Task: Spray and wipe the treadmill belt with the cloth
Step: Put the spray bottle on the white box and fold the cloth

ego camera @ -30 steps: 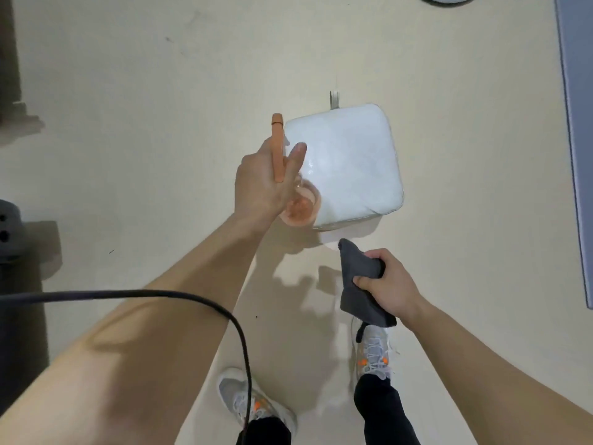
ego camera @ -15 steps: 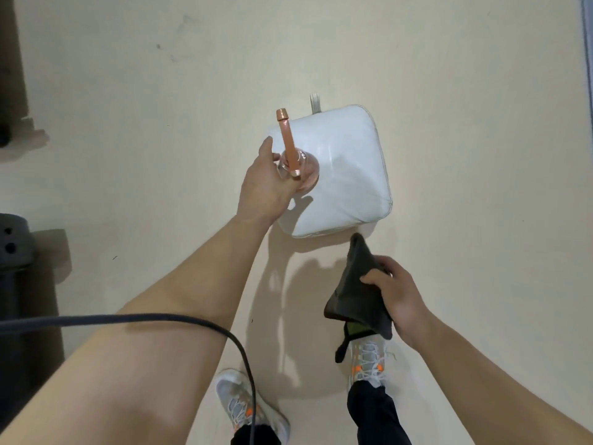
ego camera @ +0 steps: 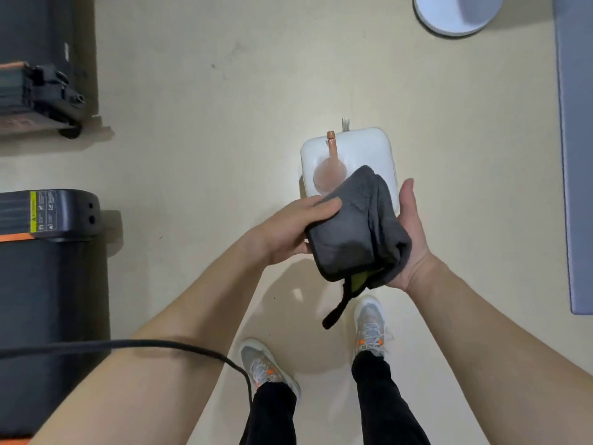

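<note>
Standing on a pale beige floor [ego camera: 199,130], we hold a folded dark grey microfibre cloth [ego camera: 356,226] between both hands at about waist height, directly above a white square stool [ego camera: 369,146]. Our left hand [ego camera: 288,229] grips the cloth's near-left edge, thumb laid across the top; our right hand [ego camera: 412,239] cups the far side with the palm against the fabric, fingers extended upward rather than curled.

A translucent pinkish spray bottle with an orange nozzle [ego camera: 330,165] stands upright on the stool, released and partly hidden by the cloth. Its nozzle points away from us, toward the top of the frame. The cloth's long axis runs roughly from near us to away, tilted slightly, with a black hanging loop [ego camera: 335,311] and a patch of yellow-green lining dangling from its near end.

The black treadmill belt [ego camera: 48,300] lies at the left edge, well apart from the cloth. We judge that wiping has not started; whether the belt carries spray we cannot tell. What remains, by our reading, is carrying the cloth over and wiping.
</note>
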Demonstrator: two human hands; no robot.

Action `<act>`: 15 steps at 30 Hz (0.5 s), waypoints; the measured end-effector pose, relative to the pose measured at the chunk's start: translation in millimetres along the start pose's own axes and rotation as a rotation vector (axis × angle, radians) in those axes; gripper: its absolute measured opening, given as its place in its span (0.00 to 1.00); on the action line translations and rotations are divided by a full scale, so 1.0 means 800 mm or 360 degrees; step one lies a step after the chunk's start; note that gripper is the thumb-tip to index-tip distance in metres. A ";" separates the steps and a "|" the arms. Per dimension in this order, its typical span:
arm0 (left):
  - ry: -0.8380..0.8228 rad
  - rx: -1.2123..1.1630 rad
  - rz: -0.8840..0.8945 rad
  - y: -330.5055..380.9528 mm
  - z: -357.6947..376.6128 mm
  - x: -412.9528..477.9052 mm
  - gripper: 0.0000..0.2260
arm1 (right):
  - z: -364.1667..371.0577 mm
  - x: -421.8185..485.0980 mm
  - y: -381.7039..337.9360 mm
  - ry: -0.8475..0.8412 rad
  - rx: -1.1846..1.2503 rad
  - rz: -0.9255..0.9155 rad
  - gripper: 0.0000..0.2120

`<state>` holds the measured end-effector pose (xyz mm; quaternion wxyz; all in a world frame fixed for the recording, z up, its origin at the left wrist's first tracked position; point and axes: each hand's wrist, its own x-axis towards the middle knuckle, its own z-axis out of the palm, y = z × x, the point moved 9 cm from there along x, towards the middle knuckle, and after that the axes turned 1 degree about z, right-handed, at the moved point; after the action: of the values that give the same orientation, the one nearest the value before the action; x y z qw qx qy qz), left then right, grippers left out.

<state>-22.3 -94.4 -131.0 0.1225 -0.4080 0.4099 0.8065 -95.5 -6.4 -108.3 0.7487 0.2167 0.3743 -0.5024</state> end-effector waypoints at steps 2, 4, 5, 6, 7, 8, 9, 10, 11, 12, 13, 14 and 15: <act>0.0105 0.0122 0.0051 0.017 -0.010 -0.023 0.22 | 0.015 -0.006 0.009 -0.0055 -0.0107 0.0040 0.51; 0.0216 0.0173 0.0114 0.028 -0.021 -0.038 0.16 | 0.021 -0.008 0.012 -0.0031 -0.0222 0.0021 0.40; 0.0281 0.0184 0.0155 0.032 -0.027 -0.045 0.12 | 0.022 -0.009 0.010 -0.0005 -0.0300 -0.0028 0.33; 0.0349 0.0198 0.0201 0.036 -0.034 -0.052 0.09 | 0.023 -0.010 0.006 0.0019 -0.0398 -0.0089 0.28; 0.0423 0.0200 0.0244 0.041 -0.040 -0.059 0.07 | 0.025 -0.011 0.001 0.0028 -0.0522 -0.0139 0.24; 0.0481 0.0205 0.0287 0.044 -0.045 -0.064 0.08 | 0.025 -0.010 -0.005 0.0044 -0.0672 -0.0189 0.22; 0.0524 0.0201 0.0315 0.046 -0.049 -0.068 0.10 | 0.025 -0.009 -0.011 0.0071 -0.0833 -0.0243 0.22; 0.0553 0.0185 0.0327 0.046 -0.052 -0.071 0.11 | 0.023 -0.007 -0.017 0.0099 -0.1001 -0.0289 0.22; 0.0574 0.0162 0.0327 0.046 -0.054 -0.074 0.11 | 0.022 -0.006 -0.024 0.0137 -0.1153 -0.0324 0.21; 0.0585 0.0143 0.0325 0.044 -0.054 -0.075 0.11 | 0.019 -0.006 -0.032 0.0188 -0.1267 -0.0353 0.19; 0.0605 0.0127 0.0317 0.042 -0.056 -0.077 0.12 | 0.016 -0.006 -0.039 0.0243 -0.1329 -0.0383 0.16; 0.0633 0.0128 0.0308 0.039 -0.060 -0.077 0.14 | 0.014 -0.009 -0.048 0.0281 -0.1348 -0.0417 0.12; 0.0674 0.0135 0.0289 0.035 -0.063 -0.078 0.15 | 0.013 -0.012 -0.055 0.0300 -0.1353 -0.0446 0.09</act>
<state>30.6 -142.3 -84.8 -0.0223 -0.5240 0.4950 0.6928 -134.1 -25.4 -91.8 0.6586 -0.1179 0.6394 -0.3787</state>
